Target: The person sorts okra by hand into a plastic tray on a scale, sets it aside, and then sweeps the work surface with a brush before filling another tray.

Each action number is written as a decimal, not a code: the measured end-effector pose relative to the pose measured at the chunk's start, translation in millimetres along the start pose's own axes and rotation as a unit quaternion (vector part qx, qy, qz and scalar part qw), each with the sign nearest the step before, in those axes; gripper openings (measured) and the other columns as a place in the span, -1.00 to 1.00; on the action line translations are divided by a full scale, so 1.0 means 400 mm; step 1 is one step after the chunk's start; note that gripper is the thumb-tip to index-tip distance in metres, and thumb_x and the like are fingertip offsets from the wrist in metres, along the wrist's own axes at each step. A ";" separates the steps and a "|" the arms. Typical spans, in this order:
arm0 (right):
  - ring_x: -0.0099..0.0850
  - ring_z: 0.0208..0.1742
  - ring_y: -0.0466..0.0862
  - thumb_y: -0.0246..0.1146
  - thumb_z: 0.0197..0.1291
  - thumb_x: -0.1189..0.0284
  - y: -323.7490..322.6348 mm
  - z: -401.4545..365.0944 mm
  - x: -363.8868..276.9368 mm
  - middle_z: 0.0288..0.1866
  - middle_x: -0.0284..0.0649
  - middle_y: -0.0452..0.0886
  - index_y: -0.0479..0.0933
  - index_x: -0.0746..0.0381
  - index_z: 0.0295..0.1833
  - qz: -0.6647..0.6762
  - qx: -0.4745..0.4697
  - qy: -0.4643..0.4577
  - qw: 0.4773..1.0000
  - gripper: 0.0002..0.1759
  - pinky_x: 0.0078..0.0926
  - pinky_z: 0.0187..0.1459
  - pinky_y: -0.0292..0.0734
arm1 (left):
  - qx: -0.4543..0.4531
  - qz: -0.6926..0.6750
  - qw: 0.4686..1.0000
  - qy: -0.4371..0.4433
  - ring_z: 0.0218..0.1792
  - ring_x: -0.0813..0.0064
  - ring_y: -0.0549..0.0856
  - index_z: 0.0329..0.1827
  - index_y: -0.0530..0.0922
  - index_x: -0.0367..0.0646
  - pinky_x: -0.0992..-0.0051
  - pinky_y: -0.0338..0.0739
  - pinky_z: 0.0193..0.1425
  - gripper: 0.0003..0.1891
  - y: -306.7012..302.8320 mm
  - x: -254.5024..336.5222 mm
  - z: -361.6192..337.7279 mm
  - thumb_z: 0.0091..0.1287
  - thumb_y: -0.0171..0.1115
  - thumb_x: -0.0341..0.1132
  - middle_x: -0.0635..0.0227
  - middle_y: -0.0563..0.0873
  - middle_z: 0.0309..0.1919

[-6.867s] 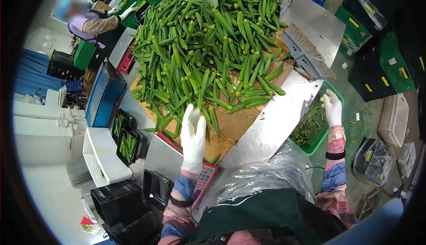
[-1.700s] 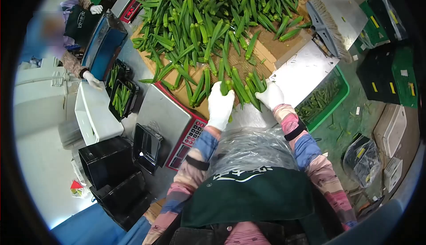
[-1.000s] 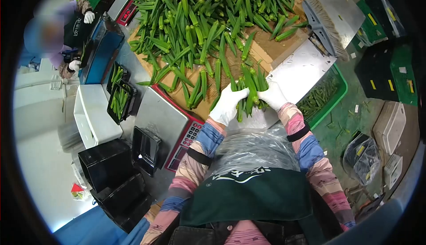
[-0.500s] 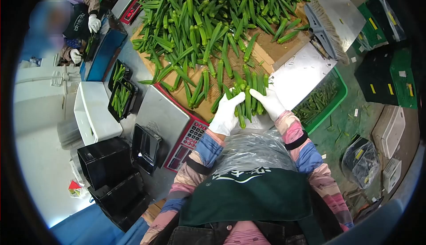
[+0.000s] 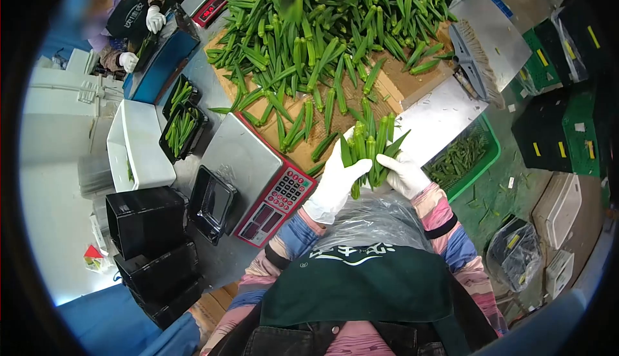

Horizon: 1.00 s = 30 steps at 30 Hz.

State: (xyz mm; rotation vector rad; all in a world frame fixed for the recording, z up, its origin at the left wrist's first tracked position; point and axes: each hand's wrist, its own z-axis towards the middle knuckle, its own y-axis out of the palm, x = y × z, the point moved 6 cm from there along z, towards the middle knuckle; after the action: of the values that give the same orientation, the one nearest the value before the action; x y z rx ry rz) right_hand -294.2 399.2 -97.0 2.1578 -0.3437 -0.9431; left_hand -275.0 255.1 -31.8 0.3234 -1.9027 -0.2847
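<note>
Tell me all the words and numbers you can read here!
No text reads clearly.
Green apron: white lettering, upside down, blurred.
Co-worker's dark apron: white lettering, too small.
Scale keypad: key marks too small.
Okra bundle in the left hand and right hand: no writing.

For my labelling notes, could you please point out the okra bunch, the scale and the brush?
okra bunch (image 5: pixel 367 151): head view, mid pods.
scale (image 5: pixel 242 156): head view, steel platform.
brush (image 5: pixel 483 59): head view, bristles.
</note>
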 end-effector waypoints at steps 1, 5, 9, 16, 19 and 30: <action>-0.40 0.20 0.63 0.30 0.41 0.50 0.014 -0.008 -0.006 0.21 -0.16 0.65 0.50 0.33 0.31 -0.016 0.004 -0.020 1.000 -0.60 -0.43 0.20 0.56 | 0.001 -0.053 0.998 -0.024 0.26 0.44 0.60 0.54 0.28 -0.26 0.41 0.47 0.40 -0.32 -0.002 0.015 -0.006 0.37 0.34 -0.51 0.24 0.58 0.31; -0.45 0.06 0.68 0.40 0.33 0.40 0.041 -0.012 -0.019 0.05 -0.24 0.72 0.54 0.33 0.26 -0.182 0.035 -0.068 0.980 -0.55 -0.43 0.12 0.59 | 0.024 -0.138 0.989 -0.047 0.09 0.49 0.67 0.41 0.44 -0.28 0.45 0.56 0.25 -0.49 -0.024 0.031 -0.024 0.40 0.30 -0.52 0.28 0.68 0.14; -0.50 0.01 0.67 0.46 0.24 0.43 0.132 -0.052 -0.039 0.04 -0.25 0.70 0.53 0.32 0.24 -0.290 0.086 -0.132 0.944 -0.52 -0.47 0.06 0.60 | 0.053 -0.044 0.997 0.043 0.04 0.56 0.66 0.30 0.52 -0.31 0.51 0.57 0.17 -0.60 -0.031 0.044 -0.055 0.41 0.28 -0.53 0.35 0.69 0.07; -0.51 -0.20 0.69 0.32 0.31 0.52 0.124 -0.060 -0.027 -0.08 -0.30 0.72 0.60 0.30 0.14 -0.176 0.072 -0.125 0.974 -0.70 -0.50 -0.18 0.64 | -0.035 -0.170 0.984 -0.026 0.06 0.53 0.68 0.34 0.48 -0.29 0.51 0.59 0.15 -0.58 -0.037 0.086 -0.096 0.43 0.26 -0.50 0.33 0.69 0.11; -0.53 -0.17 0.69 0.28 0.36 0.46 0.093 -0.047 -0.025 -0.08 -0.32 0.71 0.61 0.27 0.14 -0.160 0.106 -0.116 0.975 -0.72 -0.50 -0.20 0.64 | 0.008 -0.103 0.994 0.037 0.00 0.56 0.69 0.28 0.53 -0.25 0.54 0.60 0.09 -0.63 -0.081 0.068 -0.099 0.42 0.26 -0.51 0.33 0.71 0.08; -0.41 -0.13 0.76 0.43 0.23 0.34 0.197 0.043 0.048 -0.08 -0.16 0.79 0.69 0.44 0.03 -0.236 -0.008 -0.054 0.970 -0.61 -0.42 -0.01 0.67 | 0.037 -0.096 0.991 0.087 0.06 0.55 0.65 0.35 0.49 -0.25 0.48 0.57 0.19 -0.54 -0.144 0.107 -0.157 0.38 0.26 -0.54 0.39 0.67 0.11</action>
State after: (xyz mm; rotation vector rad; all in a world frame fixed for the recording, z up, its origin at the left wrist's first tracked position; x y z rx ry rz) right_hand -289.3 326.3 -57.8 2.2202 0.1379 -1.3211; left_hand -225.4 183.6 7.1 0.5653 -1.7159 -0.3036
